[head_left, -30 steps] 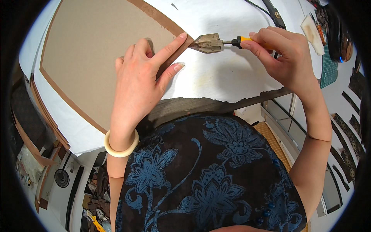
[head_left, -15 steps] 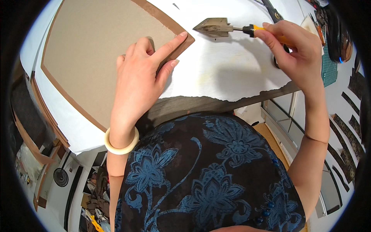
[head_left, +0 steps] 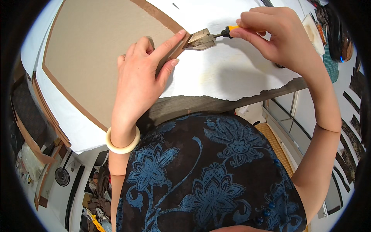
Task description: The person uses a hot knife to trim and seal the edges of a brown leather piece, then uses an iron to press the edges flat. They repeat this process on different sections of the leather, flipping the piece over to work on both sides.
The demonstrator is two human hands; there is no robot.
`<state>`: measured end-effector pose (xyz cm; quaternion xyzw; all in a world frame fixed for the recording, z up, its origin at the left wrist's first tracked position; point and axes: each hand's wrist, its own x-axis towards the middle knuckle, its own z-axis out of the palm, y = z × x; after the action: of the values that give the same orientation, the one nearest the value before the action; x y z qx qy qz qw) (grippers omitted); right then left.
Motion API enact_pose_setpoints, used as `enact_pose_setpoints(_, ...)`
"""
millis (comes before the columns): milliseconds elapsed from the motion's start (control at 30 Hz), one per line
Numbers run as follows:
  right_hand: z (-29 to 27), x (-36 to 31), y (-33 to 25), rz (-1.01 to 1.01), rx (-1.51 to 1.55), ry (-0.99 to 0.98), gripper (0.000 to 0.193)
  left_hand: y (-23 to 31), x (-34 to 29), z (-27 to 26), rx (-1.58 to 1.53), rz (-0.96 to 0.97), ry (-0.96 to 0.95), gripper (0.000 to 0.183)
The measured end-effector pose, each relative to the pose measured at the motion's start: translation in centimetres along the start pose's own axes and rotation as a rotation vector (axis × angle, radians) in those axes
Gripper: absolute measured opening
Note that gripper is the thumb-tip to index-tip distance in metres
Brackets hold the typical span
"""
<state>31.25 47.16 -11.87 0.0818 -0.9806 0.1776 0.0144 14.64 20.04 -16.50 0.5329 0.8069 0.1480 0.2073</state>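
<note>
A large beige panel [head_left: 92,46] with a folded brown border [head_left: 156,14] lies at the left of the table, one corner pointing right. My left hand [head_left: 137,73] rests on it, index finger stretched onto the border near that corner and thumb spread over its near edge. My right hand [head_left: 280,40] grips a hand iron [head_left: 203,40] by its yellow and black handle. The iron has a pointed, ridged metal head, tilted down with its tip at the panel's corner. The corner is partly hidden behind the metal head.
White paper [head_left: 232,73] with a torn near edge covers the dark table [head_left: 189,105]. At the far right are a green cutting mat [head_left: 331,65] and a black device [head_left: 342,38] with a blue light. Dark patterned strips [head_left: 351,102] hang or lie beyond the right arm.
My right hand has moved up and slightly left and turned the iron, bringing its tip from the paper onto the panel's corner. My left hand has stayed nearly still.
</note>
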Motion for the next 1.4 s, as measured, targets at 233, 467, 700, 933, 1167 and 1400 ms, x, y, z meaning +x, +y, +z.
enact_pose_setpoints(233, -0.5, 2.5, -1.2, 0.190, 0.194, -0.024, 0.031, -0.5, -0.2, 0.2, -0.084, -0.071, 0.045, 0.080)
enact_pose_setpoints(467, 0.9, -2.3, 1.0, 0.372, 0.210, 0.154, 0.020, -0.9, -0.5, 0.4, -0.101, -0.034, 0.056, 0.080)
enact_pose_setpoints(700, 0.8, -2.5, -1.0, 0.234, 0.133, 0.142, 0.019, -0.9, -0.5, 0.9, -0.064, -0.019, 0.096, 0.078)
enact_pose_setpoints(933, 0.1, 1.0, -1.0, 0.288, 0.198, -0.033, 0.022, -0.6, -0.4, 0.3, -0.087, -0.068, 0.049, 0.078)
enact_pose_setpoints(1167, 1.5, -3.5, -1.2, 0.698, 0.887, 0.072, 0.026, -0.9, -0.7, 0.6, -0.115, 0.015, 0.083, 0.070)
enact_pose_setpoints(1400, 3.2, -5.4, -4.8, 1.075, 1.228, -0.005, 0.037, -1.1, -0.8, 0.8, -0.085, 0.046, 0.073, 0.058)
